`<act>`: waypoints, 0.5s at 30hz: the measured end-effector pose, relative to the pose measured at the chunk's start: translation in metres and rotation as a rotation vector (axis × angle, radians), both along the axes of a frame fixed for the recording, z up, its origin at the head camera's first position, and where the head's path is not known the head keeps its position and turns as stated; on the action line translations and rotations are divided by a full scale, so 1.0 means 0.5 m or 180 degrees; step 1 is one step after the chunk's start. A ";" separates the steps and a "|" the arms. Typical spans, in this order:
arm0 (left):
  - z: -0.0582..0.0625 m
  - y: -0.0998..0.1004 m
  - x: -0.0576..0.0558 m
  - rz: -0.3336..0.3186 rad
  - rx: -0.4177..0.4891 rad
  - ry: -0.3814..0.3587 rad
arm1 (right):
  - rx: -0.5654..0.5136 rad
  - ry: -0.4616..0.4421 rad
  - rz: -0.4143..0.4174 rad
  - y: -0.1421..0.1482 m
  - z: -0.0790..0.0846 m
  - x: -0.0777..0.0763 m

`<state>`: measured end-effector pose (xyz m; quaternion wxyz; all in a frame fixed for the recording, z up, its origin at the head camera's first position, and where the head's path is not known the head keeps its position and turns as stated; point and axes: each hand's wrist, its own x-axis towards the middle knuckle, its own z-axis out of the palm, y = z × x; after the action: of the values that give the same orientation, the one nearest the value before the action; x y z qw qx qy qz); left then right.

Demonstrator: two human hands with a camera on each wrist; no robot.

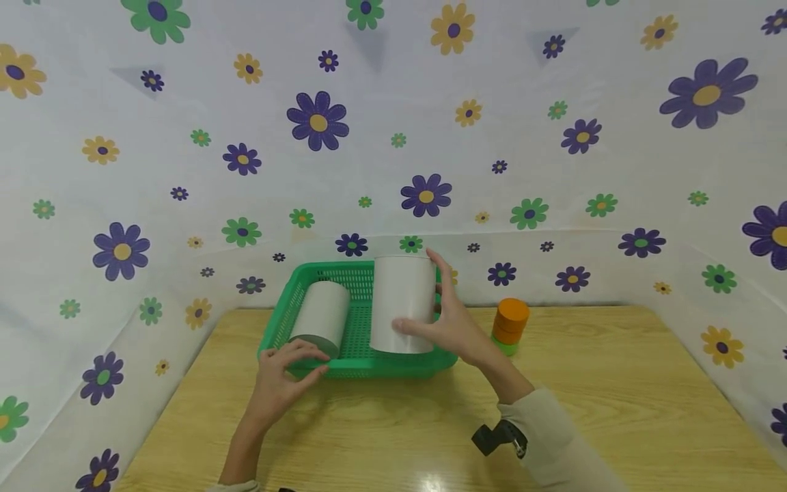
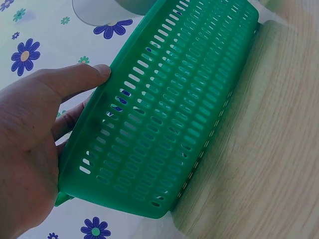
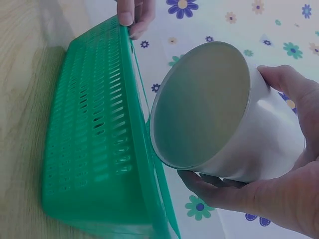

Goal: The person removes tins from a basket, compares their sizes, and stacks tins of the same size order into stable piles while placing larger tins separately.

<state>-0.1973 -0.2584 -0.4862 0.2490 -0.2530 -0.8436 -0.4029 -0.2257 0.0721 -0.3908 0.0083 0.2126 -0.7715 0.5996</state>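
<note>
Basket [image 1: 381, 370], green, slotted and the only one on the wooden table [image 1: 590, 389], sits under a person's two hands. Of two white cylinders, the held cylinder [image 1: 396, 290] is over its right half, the right hand [image 1: 456, 324] wrapped around it with thumb and fingers spread wide. The lying cylinder [image 1: 322, 307] rests inside at left, a strip of basket floor showing between them. The left hand [image 1: 284, 384] pinches the near rim. One orange-and-green stack [image 1: 510, 318] stands just beyond the right end. Open tabletop stretches nearer the person and rightward; flowered cloth [image 1: 369, 167] closes in the far edge.
</note>
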 end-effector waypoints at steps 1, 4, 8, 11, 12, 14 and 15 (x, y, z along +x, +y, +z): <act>0.000 0.000 0.001 -0.0006 0.0011 -0.0008 | 0.0006 0.0033 -0.0014 0.003 -0.002 0.004; -0.001 0.001 0.003 -0.0019 0.0035 -0.0009 | -0.0016 0.0165 -0.0041 0.012 -0.006 0.015; -0.001 0.001 0.002 -0.0029 0.0036 0.0026 | -0.0054 0.0287 -0.0082 0.027 -0.013 0.030; -0.001 0.001 0.001 -0.0033 0.0029 0.0041 | -0.0113 0.0302 -0.0081 0.037 -0.018 0.042; 0.000 0.001 0.001 -0.0036 0.0031 0.0040 | -0.0135 0.0308 -0.0076 0.041 -0.019 0.045; 0.000 0.000 0.000 -0.0043 0.0040 0.0031 | -0.0152 0.0347 -0.0098 0.047 -0.019 0.054; 0.000 0.000 0.000 -0.0045 0.0044 0.0023 | -0.0166 0.0360 -0.0101 0.050 -0.018 0.059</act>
<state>-0.1972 -0.2583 -0.4863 0.2508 -0.2587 -0.8381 -0.4096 -0.1960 0.0971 -0.3998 0.0668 0.2336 -0.7571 0.6064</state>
